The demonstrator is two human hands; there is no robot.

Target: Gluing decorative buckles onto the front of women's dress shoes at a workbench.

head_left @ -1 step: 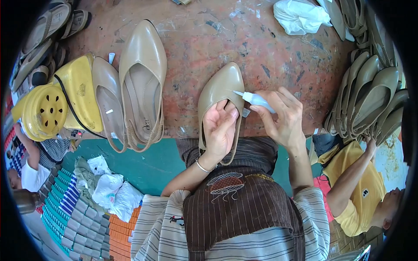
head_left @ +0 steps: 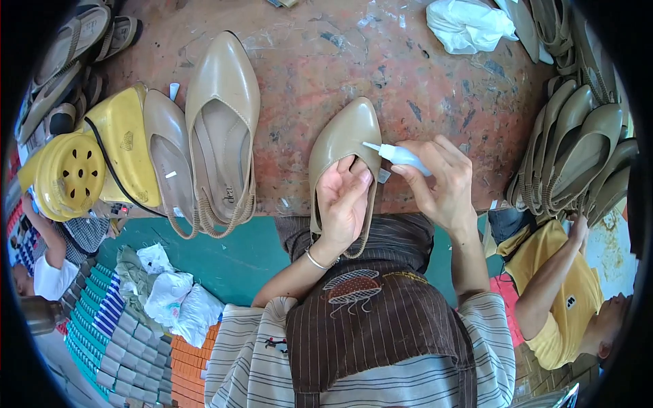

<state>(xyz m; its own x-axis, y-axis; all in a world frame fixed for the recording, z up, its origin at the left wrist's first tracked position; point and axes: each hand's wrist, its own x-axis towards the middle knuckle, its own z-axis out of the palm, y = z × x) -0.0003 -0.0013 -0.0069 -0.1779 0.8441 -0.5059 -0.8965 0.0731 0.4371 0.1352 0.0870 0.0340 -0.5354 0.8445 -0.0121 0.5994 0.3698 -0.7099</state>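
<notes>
A beige pointed slingback shoe [head_left: 345, 129] lies on the worktable in front of me, toe pointing away. My left hand [head_left: 342, 204] reaches into its opening, palm up, with fingers curled and gripping the shoe at the edge of the upper; the fingertips are partly hidden. Between the thumb and fingers of my right hand [head_left: 442, 177] is a small translucent squeeze bottle [head_left: 406, 158] with a thin white nozzle. It is tilted, and the tip is at the upper's edge, close to the left fingers; whether it touches cannot be made out.
Left of me stand two beige shoes [head_left: 224, 75], a yellow machine-like object [head_left: 122, 146] with a round perforated part, and a black cord. Stacked shoes [head_left: 571, 146] line the right edge. A white plastic bag [head_left: 469, 27] lies at the far right. A person in yellow [head_left: 558, 285] works to the right.
</notes>
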